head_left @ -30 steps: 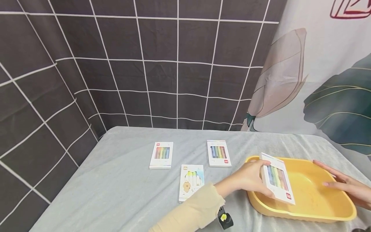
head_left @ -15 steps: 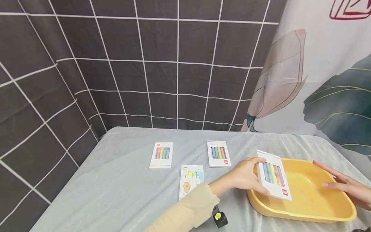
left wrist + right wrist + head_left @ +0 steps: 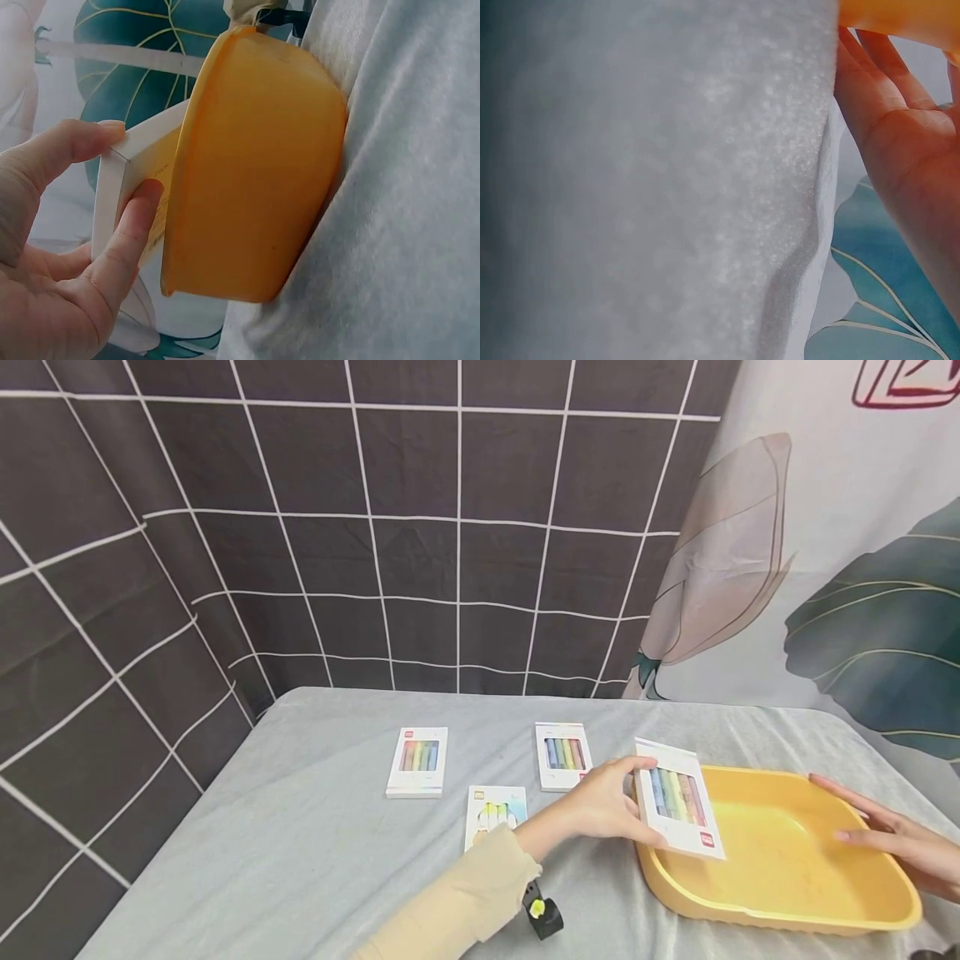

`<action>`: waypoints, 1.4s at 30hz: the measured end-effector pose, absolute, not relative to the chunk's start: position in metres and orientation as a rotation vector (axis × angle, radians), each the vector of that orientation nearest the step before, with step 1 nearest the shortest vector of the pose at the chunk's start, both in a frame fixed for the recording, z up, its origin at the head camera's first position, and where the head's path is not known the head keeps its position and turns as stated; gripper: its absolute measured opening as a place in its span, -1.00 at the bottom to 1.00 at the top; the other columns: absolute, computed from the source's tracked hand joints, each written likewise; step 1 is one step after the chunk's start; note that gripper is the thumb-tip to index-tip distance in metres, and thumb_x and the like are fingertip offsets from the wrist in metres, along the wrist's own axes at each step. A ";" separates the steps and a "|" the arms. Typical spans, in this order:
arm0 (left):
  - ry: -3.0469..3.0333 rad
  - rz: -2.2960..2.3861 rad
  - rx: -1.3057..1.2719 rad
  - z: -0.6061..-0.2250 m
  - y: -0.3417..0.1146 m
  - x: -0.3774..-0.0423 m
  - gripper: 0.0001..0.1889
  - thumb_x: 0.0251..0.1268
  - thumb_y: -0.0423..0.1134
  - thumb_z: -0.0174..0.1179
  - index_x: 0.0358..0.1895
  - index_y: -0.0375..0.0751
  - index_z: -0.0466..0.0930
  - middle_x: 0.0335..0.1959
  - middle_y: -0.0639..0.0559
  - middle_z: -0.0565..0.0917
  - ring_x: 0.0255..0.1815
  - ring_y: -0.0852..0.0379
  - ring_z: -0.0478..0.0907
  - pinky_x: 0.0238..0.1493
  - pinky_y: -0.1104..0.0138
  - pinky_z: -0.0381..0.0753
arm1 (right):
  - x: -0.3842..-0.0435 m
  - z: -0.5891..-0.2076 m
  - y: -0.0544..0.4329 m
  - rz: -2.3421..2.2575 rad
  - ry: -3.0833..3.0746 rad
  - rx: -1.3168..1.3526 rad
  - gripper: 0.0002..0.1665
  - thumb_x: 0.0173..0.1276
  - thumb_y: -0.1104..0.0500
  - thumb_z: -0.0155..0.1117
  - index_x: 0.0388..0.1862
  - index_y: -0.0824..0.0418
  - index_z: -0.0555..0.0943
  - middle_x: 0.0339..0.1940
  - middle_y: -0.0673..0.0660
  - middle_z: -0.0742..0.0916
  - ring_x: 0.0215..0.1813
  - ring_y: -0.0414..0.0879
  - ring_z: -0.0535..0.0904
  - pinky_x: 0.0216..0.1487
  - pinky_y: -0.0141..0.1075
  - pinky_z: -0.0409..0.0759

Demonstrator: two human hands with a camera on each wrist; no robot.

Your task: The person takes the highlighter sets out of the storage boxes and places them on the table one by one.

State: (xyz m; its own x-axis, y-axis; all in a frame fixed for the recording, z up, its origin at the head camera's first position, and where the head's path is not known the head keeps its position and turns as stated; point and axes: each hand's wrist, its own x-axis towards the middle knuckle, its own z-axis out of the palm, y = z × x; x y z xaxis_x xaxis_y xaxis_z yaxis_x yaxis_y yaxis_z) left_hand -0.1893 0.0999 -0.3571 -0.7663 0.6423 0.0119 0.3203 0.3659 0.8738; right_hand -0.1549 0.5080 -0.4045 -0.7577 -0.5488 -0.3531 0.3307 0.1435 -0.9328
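Note:
A white windowed box of coloured sticks is tilted over the left rim of a yellow plastic basin. My left hand grips it by its left edge, thumb on one side and fingers on the other. In the left wrist view the box shows its white edge between thumb and fingers, partly hidden behind the basin wall. At the basin's right end, my right hand holds the rim, thumb over the inside and fingers outside. The right wrist view catches this hand beneath the basin's edge.
Two similar white boxes lie on the grey cloth, one at the left, one at the centre. A white box with a flower picture lies nearer, partly behind the left sleeve. A dark gridded curtain hangs behind.
My left hand has drawn the held box leftward and slightly up, from over the basin's inside to its left rim. The right hand and basin have stayed put.

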 end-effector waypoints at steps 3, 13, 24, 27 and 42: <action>2.265 1.409 0.819 -0.358 0.094 -0.192 -0.10 -0.34 -0.29 0.52 0.25 -0.01 0.29 -0.04 0.17 0.43 -0.49 0.43 0.51 -0.34 0.58 0.45 | -0.154 -0.405 0.509 -1.693 1.761 -0.220 -0.26 0.47 0.31 -0.33 0.18 -0.65 0.11 -0.01 -0.64 0.34 0.05 -0.34 0.48 -0.02 0.01 0.50; 2.166 1.519 0.735 -0.362 0.076 -0.202 -0.08 -0.33 -0.40 0.49 0.27 -0.05 0.26 -0.46 0.10 0.65 -0.51 0.35 0.59 -0.27 0.55 0.44 | -0.155 -0.405 0.509 -1.721 1.713 -0.244 -0.25 0.47 0.33 -0.35 0.22 -0.62 0.09 0.03 -0.60 0.36 0.08 -0.29 0.47 0.00 0.03 0.48; 2.111 1.597 0.716 -0.367 0.056 -0.213 -0.07 -0.33 -0.51 0.45 0.29 -0.17 0.23 -0.28 0.00 0.57 -0.45 0.27 0.60 -0.33 0.51 0.50 | -0.155 -0.405 0.507 -1.746 1.668 -0.275 -0.23 0.46 0.36 -0.37 0.20 -0.61 0.14 0.06 -0.58 0.37 0.10 -0.27 0.47 0.00 0.03 0.47; 2.127 1.595 0.702 -0.367 0.051 -0.215 -0.07 -0.33 -0.49 0.46 0.29 -0.14 0.23 -0.26 0.01 0.57 -0.45 0.26 0.60 -0.35 0.50 0.50 | -0.155 -0.405 0.507 -1.741 1.674 -0.267 -0.24 0.47 0.35 -0.37 0.20 -0.62 0.13 0.05 -0.59 0.37 0.09 -0.26 0.48 0.00 0.03 0.47; 2.057 1.650 0.675 -0.369 0.034 -0.221 -0.10 -0.26 -0.54 0.40 0.29 -0.12 0.20 -0.51 -0.10 0.64 -0.47 0.17 0.62 -0.39 0.46 0.50 | -0.154 -0.406 0.507 -1.732 1.697 -0.260 -0.25 0.47 0.34 -0.36 0.20 -0.61 0.14 0.05 -0.61 0.35 0.09 -0.28 0.47 0.01 0.01 0.48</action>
